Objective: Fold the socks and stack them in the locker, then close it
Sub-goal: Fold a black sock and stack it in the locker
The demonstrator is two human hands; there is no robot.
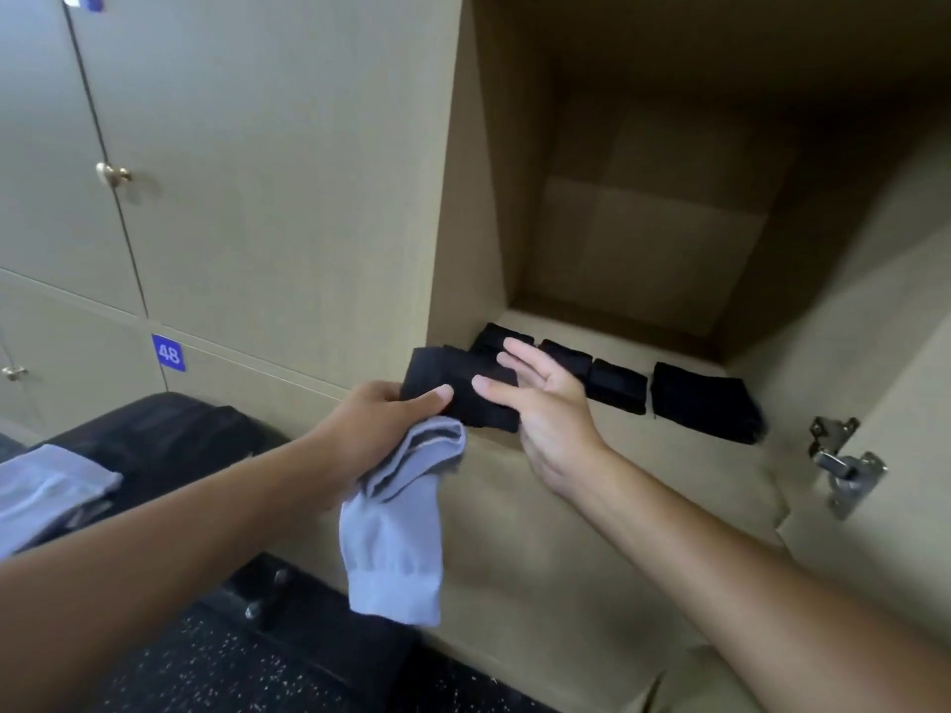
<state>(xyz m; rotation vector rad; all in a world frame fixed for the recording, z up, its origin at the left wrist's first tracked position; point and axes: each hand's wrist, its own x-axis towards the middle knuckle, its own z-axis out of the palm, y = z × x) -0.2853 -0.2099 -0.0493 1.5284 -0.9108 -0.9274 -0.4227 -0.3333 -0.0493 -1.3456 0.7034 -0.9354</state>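
Observation:
My left hand [378, 422] grips a folded black sock [453, 388] at the front left corner of the open locker [643, 239]; a light grey sock [399, 527] hangs down from the same hand. My right hand [540, 398] is spread open, its thumb and fingers touching the black sock's right side. Several folded black socks [705, 396] lie in a row on the locker floor [684, 347] behind the hands.
The locker door's metal hinge [844, 465] sticks out at the right. Closed locker doors with brass knobs [112, 173] and a blue tag 48 [169, 353] fill the left. More grey socks [46, 488] lie on a black bench [170, 440] at the lower left.

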